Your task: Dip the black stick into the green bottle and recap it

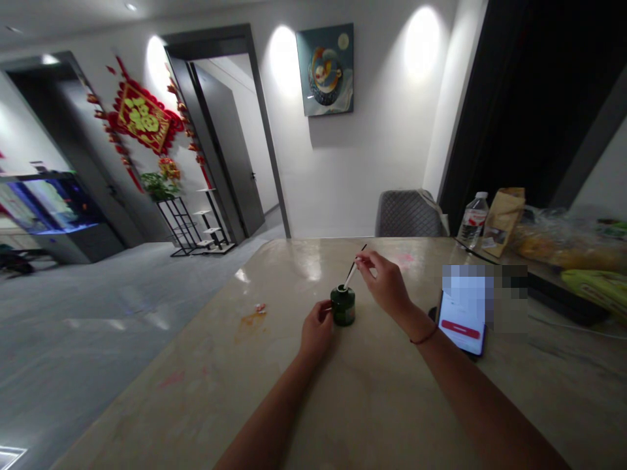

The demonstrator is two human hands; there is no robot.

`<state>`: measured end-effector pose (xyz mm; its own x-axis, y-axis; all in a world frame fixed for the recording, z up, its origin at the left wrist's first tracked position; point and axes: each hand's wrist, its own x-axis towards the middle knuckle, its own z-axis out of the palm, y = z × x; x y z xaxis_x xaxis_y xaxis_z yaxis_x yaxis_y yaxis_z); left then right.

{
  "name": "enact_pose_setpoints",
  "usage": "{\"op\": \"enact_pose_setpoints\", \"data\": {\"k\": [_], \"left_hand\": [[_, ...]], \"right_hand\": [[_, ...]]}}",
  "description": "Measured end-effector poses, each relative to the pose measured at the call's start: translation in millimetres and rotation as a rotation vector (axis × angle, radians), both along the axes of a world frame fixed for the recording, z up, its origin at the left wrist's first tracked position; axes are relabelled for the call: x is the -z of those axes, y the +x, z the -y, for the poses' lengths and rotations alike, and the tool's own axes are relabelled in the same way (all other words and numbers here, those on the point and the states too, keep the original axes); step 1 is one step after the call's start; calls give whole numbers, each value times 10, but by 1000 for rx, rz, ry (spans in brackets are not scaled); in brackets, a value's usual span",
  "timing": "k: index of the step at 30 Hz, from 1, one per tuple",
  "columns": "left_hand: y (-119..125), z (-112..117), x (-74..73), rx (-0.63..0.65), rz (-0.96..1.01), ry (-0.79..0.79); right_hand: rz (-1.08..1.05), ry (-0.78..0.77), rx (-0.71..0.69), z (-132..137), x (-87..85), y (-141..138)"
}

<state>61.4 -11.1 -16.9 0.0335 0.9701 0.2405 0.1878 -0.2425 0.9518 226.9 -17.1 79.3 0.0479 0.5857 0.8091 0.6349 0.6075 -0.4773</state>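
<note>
A small dark green glass bottle with a pale label stands upright on the table. My left hand is closed round its left side, the fingertips partly hidden behind the glass. Over the bottle, my right hand pinches a thin white stick, which slants down into the open mouth. A thin black stick leans out of the same mouth, close to the right fingertips. Whether those fingers also touch the black stick, I cannot tell.
On the light marble table, a lit phone leans to the right. Farther back are a water bottle, a brown paper bag and plastic-wrapped food. Small reddish scraps lie left. A grey chair stands behind.
</note>
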Motion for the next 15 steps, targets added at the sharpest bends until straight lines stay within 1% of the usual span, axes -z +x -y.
{"op": "enact_pose_setpoints", "data": {"k": [5,11,15], "left_hand": [[-8,4,0,-2,-12,9],[-4,3,3,10,-6,18],[0,5,-2,13,0,13]], "right_hand": [[82,-72,-30,4,33,-57],[262,-192,-79,-91,228,-113],[304,-192,-100,-126,286,-138]]}}
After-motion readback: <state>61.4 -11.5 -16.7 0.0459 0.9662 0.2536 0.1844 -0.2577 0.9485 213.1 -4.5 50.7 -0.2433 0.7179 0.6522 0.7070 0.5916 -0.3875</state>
